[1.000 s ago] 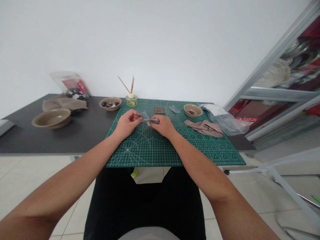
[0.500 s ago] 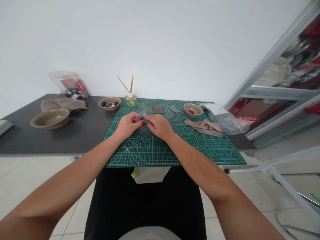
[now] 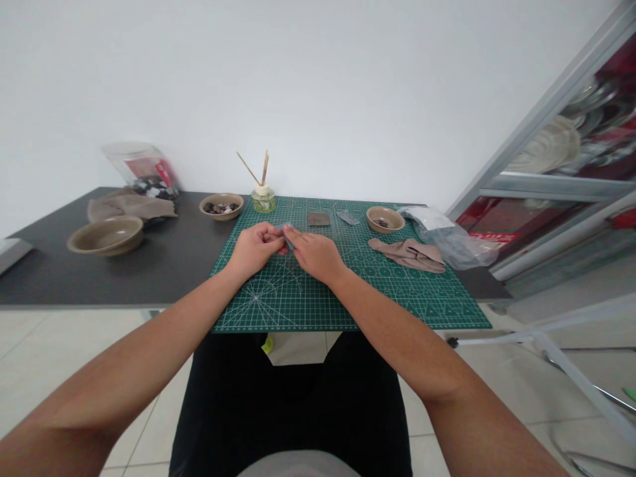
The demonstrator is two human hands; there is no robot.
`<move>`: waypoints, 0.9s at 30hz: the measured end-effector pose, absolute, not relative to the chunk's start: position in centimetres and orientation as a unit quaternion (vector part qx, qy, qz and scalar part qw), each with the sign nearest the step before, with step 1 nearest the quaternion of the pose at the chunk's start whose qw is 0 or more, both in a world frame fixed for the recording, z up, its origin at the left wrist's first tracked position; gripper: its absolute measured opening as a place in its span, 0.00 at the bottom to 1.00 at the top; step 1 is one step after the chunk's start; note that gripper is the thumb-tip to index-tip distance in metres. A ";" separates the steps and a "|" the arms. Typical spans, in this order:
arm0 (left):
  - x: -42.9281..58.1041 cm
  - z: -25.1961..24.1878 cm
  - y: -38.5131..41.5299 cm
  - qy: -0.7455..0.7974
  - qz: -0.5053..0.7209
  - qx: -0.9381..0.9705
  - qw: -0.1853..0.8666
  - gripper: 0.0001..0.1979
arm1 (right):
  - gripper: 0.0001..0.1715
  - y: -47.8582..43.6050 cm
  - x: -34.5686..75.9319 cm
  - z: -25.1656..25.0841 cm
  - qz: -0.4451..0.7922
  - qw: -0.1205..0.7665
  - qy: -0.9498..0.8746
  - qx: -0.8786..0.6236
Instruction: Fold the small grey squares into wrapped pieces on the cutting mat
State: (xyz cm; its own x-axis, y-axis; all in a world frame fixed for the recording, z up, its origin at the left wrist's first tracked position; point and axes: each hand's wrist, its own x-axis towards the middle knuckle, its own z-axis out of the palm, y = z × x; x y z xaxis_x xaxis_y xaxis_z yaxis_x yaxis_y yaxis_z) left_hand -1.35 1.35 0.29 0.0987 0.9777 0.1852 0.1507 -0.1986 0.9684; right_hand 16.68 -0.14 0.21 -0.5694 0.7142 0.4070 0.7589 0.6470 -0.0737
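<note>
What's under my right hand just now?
Green cutting mat lies below the right hand. A sliver of something small and grey shows by its fingertips, next to the left hand. Its remainder and the mat behind the palm are covered.

The green mat (image 3: 318, 301) lies open on the near side of my left hand (image 3: 255, 252) and right hand (image 3: 318, 254), leaving either room to draw back. On the far side, the brown square (image 3: 318, 218) and grey packet (image 3: 347, 216) lie flat enough to pass over, but the reed bottle (image 3: 264, 201) stands tall toward the left. To the right, the crumpled cloth (image 3: 397, 252), small bowl (image 3: 385, 227) and plastic bag (image 3: 457, 245) block a low sweep.
</note>
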 end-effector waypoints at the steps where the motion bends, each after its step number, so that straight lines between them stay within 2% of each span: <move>1: -1.3 0.3 1.4 0.465 0.486 0.603 0.429 0.07 | 0.31 -0.2 16.7 0.3 -0.057 0.199 -0.880 -0.427; 12: -1.3 0.6 1.2 0.471 0.476 0.618 0.411 0.05 | 0.30 -0.5 16.8 0.6 -0.069 0.183 -0.889 -0.415; 27: -1.3 0.6 1.2 0.462 0.490 0.604 0.426 0.08 | 0.30 -0.5 16.8 0.7 -0.049 0.210 -0.873 -0.438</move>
